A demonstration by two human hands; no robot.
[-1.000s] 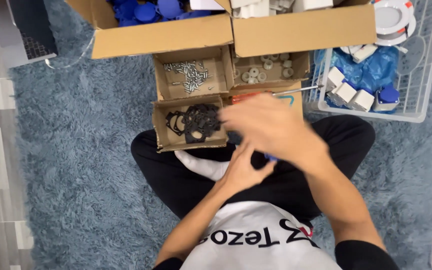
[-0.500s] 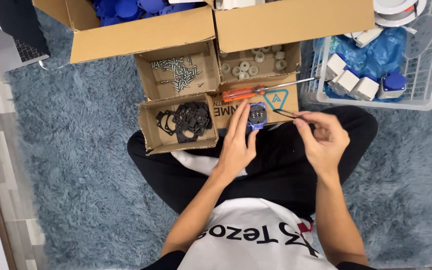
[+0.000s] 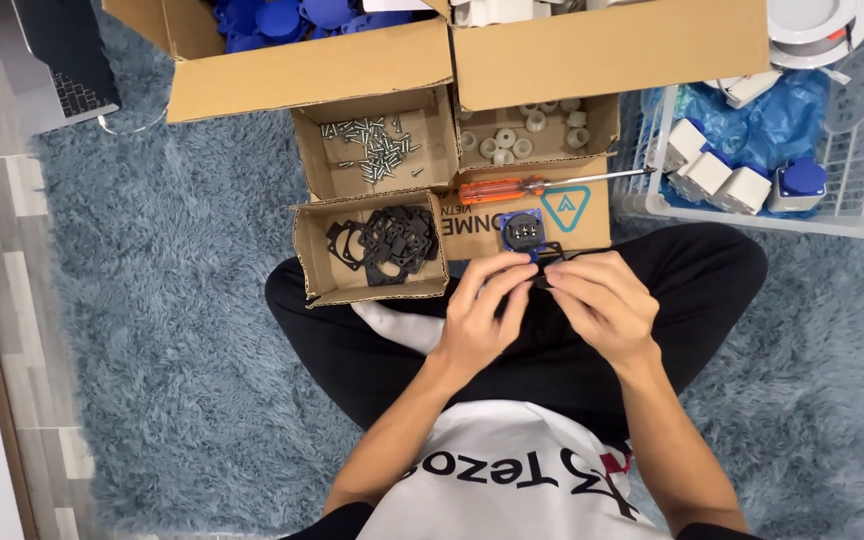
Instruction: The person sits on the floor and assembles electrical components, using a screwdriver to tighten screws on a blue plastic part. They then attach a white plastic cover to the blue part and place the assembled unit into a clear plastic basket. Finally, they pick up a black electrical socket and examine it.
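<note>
Holding the small blue socket part (image 3: 523, 231) steady at twelve o'clock from my hands is what matters here, I judge: it should stay level while the thin black gasket (image 3: 550, 256) is lined up with it, so the holes meet squarely.

My left hand (image 3: 482, 312) is curled narrow, fingertips pinched on the lower edge of the blue part, which sits just above my lap and just in front of the flat box lid. My right hand (image 3: 602, 305) is likewise nearly closed, its fingertips gripping the black gasket right beside the blue part; whether gasket and part already touch I cannot tell.

At eleven o'clock lies a small box of black gaskets (image 3: 384, 242), near the left hand. Farther out at twelve is a box of screws (image 3: 372, 150), with a box of white washers (image 3: 532, 132) beside it. An orange-handled screwdriver (image 3: 512, 187) lies across the box lid at twelve. A white wire basket (image 3: 857, 215) stands at two o'clock, well apart.
</note>
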